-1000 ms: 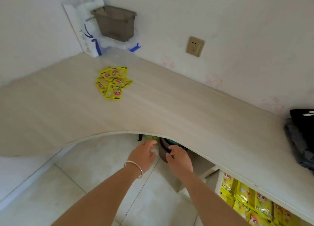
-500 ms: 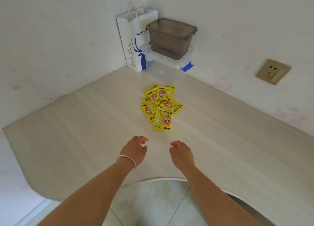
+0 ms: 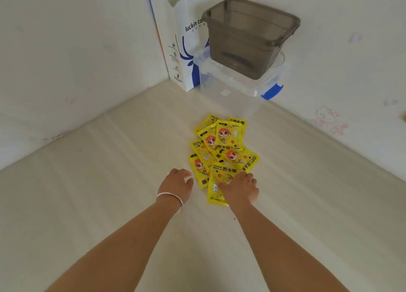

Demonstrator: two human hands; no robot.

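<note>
Both forearms extend from the lower edge of the view over the pale wooden desk (image 3: 98, 181). The left wrist carries a silver bangle (image 3: 170, 198). The left hand (image 3: 176, 183) is positioned just beside the left edge of the packet pile, palm down, fingers loosely curled; it holds nothing. The right hand (image 3: 240, 189) lies over the nearest packet (image 3: 214, 195), palm down, with bent fingers covering the packet's upper right portion. The fingertips are hidden behind the hand, so whether they pinch the packet or only rest on it cannot be determined.

The nearest packet lies flat on the desk at the front of the yellow packets (image 3: 222, 146), which overlap one another in a loose heap near the desk's centre.

Beyond the heap, in the corner, a clear lidded container (image 3: 230, 87) with a blue latch (image 3: 272, 91) stands on the desk. A grey translucent tub (image 3: 248, 39) sits on top of it, tilted. A white paper bag (image 3: 182, 39) stands upright just left of the tub, against the wall.
</note>
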